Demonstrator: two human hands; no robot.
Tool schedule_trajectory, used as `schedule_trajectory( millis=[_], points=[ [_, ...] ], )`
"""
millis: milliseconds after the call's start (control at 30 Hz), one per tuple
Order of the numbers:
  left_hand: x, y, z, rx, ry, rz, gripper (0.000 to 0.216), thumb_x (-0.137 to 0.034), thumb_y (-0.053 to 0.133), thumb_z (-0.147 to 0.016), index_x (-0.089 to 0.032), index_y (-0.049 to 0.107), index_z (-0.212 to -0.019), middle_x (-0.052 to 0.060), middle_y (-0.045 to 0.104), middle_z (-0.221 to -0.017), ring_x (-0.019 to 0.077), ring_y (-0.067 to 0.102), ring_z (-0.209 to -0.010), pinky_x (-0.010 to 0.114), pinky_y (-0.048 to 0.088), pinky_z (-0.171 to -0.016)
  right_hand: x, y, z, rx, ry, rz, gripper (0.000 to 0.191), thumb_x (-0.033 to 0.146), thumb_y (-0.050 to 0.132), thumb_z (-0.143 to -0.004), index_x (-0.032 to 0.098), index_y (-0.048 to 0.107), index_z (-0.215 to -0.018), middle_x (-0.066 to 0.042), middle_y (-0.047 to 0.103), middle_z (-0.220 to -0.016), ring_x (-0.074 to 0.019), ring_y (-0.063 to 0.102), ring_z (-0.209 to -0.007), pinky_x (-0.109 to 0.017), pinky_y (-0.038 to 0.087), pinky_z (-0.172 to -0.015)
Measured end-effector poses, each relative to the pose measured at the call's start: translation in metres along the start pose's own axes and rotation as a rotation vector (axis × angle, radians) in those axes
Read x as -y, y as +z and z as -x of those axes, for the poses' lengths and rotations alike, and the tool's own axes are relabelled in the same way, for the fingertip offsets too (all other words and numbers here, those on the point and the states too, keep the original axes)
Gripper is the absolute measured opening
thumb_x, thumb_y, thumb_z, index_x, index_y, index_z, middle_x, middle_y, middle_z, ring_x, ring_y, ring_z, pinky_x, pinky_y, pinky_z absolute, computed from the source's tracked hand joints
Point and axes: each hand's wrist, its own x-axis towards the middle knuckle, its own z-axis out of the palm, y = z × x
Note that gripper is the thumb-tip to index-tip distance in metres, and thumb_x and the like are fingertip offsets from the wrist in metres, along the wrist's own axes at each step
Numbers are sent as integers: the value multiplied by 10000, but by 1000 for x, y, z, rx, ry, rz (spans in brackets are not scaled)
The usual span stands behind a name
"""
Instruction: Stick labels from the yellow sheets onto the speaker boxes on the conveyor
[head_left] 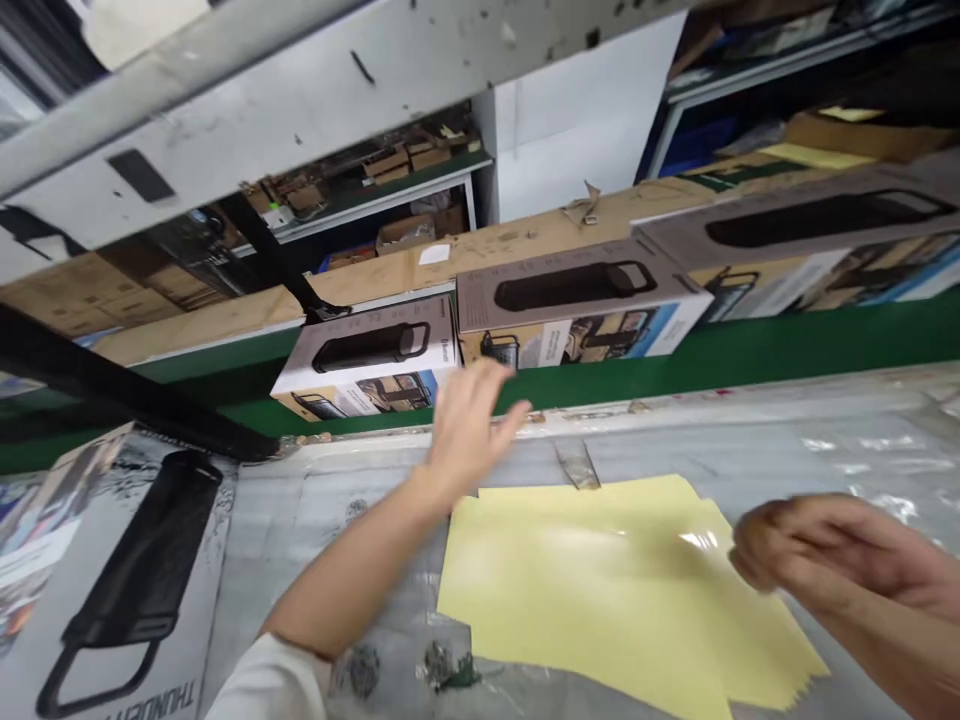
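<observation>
My left hand [469, 425] is stretched forward at the green ledge, thumb apart from the fingers. Its fingertips are at the near lower corner of a printed speaker box [577, 290]; whether they touch it I cannot tell. A smaller-looking speaker box [367, 360] sits just left of that hand. On the right, my right hand [817, 550] is closed in a pinch above the edge of the yellow sheets [585, 580]. A clear glint shows beside its fingertips, but what they hold, if anything, cannot be made out.
A large speaker box [127, 570] stands at the left of the plastic-covered table [300, 540]. Another printed box [810, 240] lies along the green ledge [787, 345] at the right. A black post [135, 385] and a pale overhead beam [262, 100] frame the workspace.
</observation>
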Motion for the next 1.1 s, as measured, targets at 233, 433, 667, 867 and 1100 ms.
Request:
schedule_trajectory(
  millis=[233,433,667,867,1100],
  points=[
    [92,-15,-42,11,-473,-273,701,-345,588,-918,-135,400,-1560,194,451,-1616,374,312,-1555,606,234,-1261,75,92,-118,317,-25,-298,315,489,860,-766,317,683,-961,-48,658,-805,-224,641,-690,-395,566,-620],
    [152,-48,-41,44,-704,-320,590,-436,589,-902,-214,549,-1447,187,441,-1620,443,340,-1519,749,242,-1190,119,205,-221,403,67,-318,239,234,838,-723,217,654,-875,5,654,-727,-146,579,-621,-270,480,-547],
    [175,-48,-48,21,-692,-354,453,-353,550,-943,-199,624,-1362,181,487,-1590,399,392,-1497,690,300,-1192,146,326,-286,335,155,-278,292,67,774,-739,219,525,-744,66,522,-562,-114,506,-522,-222,421,-455],
    [176,-44,-46,14,-745,-360,553,-348,503,-965,-165,532,-1487,162,456,-1621,373,355,-1523,659,257,-1233,132,363,-303,281,204,-223,361,66,810,-703,223,491,-766,78,524,-598,-96,490,-501,-218,415,-454],
    [181,-45,-44,-4,-745,-356,594,-366,478,-981,-149,461,-1533,153,484,-1602,364,358,-1523,659,252,-1237,127,380,-307,256,250,-183,366,41,818,-711,207,547,-892,81,547,-701,-70,454,-514,-191,378,-451]
  ],
)
